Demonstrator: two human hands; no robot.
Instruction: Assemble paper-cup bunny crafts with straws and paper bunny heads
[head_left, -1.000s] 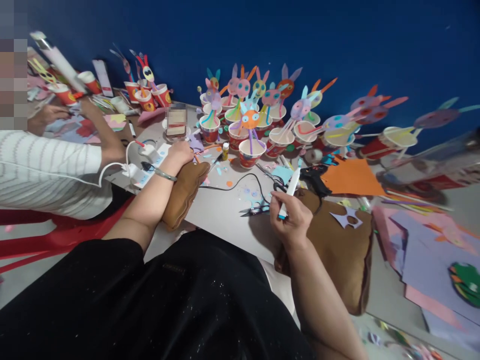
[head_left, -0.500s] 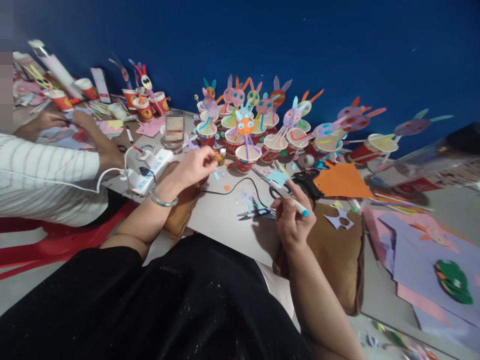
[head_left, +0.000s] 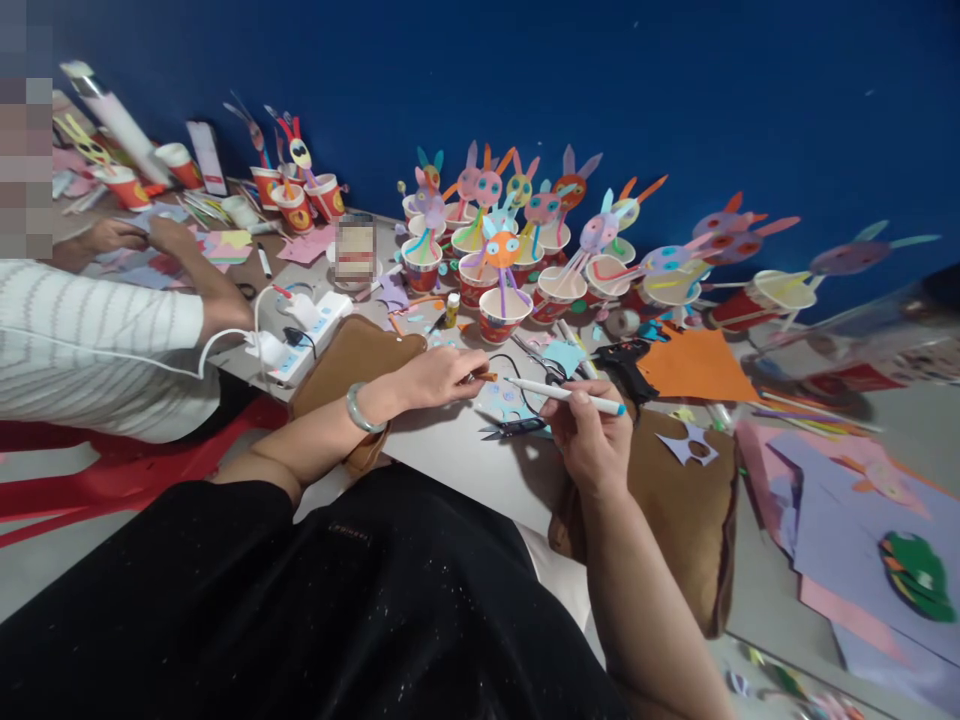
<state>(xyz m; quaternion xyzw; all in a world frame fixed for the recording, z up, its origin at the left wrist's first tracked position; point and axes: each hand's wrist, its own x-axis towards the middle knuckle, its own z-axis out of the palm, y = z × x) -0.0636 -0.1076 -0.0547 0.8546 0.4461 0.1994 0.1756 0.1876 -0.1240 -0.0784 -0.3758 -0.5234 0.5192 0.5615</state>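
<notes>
My right hand [head_left: 592, 425] grips a white marker [head_left: 547, 391] with a blue end, its tip pointing left. In my left hand [head_left: 446, 376], the fingers pinch a small orange piece [head_left: 489, 377], seemingly paper, close to the marker's tip. Below the two hands lie black-handled scissors [head_left: 514, 428] among blue paper scraps. Just beyond them stands a paper cup [head_left: 505, 318] bearing an orange paper face [head_left: 502, 249] with rabbit-like ears. A small glue-like bottle [head_left: 452, 309] stands to the left of that cup.
More cups with paper creatures [head_left: 600, 232] line the blue wall. A power strip [head_left: 315, 335] and brown cushion [head_left: 352, 365] lie left; another cushion [head_left: 660, 500], a black glue gun [head_left: 626, 365] and orange paper [head_left: 697, 362] lie right. A co-worker's sleeve [head_left: 97, 335] is at far left.
My left hand has come down and right with the orange piece, close to the marker. The marker has turned from slanting upward to nearly level, its tip now facing left.
</notes>
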